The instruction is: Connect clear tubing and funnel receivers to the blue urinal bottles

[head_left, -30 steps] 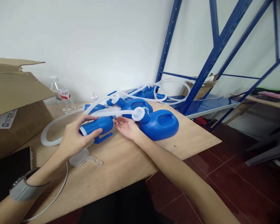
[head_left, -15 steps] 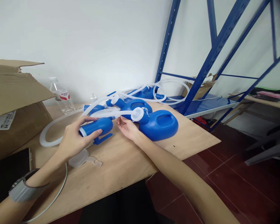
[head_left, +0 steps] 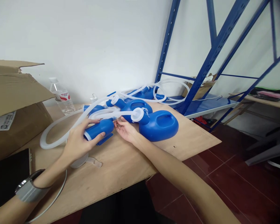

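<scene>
My left hand [head_left: 80, 138] is closed round a blue plastic funnel cup [head_left: 103, 127], which lies on its side with a pale rim towards my palm and a narrow nozzle pointing right. A flat blue handle [head_left: 105, 139] sticks out below the cup. At the nozzle's tip are the pinched fingers of my right hand [head_left: 126, 130]; what they hold, if anything, is too small to make out. White coiled hose [head_left: 102, 114] lies just behind the nozzle. Right of my hand lies a blue jug [head_left: 162, 129] with a white cap [head_left: 137, 114].
More blue jugs [head_left: 140, 105] and hoses [head_left: 175, 101] lie towards the wall. A translucent lid [head_left: 80, 161] is below my left hand. At left are a cardboard box [head_left: 16, 130], a water bottle [head_left: 64, 98] and a black tablet-like device [head_left: 11, 174]. A blue shelf frame [head_left: 200, 62] stands right.
My left hand has shifted slightly right with the funnel cup, and its handle has turned closer under it. My right hand has moved slightly left, its fingers now at the nozzle tip.
</scene>
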A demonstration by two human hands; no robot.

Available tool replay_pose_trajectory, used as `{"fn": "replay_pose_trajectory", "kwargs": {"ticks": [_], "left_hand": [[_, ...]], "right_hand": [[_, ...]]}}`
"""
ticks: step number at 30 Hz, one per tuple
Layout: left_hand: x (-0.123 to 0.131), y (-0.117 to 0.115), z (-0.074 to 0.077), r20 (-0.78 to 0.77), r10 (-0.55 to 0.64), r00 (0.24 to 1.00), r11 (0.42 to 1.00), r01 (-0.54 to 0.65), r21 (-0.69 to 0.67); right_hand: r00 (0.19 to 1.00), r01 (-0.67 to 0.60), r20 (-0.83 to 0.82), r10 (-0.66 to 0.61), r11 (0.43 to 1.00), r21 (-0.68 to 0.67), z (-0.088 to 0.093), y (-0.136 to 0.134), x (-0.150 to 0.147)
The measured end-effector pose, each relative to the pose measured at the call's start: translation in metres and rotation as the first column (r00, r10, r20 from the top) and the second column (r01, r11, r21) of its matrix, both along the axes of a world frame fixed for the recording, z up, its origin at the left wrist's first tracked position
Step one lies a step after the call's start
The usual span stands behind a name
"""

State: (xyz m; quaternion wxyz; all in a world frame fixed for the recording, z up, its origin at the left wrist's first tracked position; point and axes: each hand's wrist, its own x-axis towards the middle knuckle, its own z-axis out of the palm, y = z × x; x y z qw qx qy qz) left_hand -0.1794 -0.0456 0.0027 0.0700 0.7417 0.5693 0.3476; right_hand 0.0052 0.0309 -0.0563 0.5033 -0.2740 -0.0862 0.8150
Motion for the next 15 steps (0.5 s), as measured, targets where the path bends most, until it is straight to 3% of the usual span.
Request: {"fn": "replay_pose_trajectory", "kwargs": {"ticks": [15], "left_hand": [[-0.005,-0.002,-0.015,-0.202,-0.169,0.965,0.962,0.205,0.178]], "right_hand": [[0.980,-0.177,0.096,0.172,0.983,0.048,0.000,-0.003,0.011]]}}
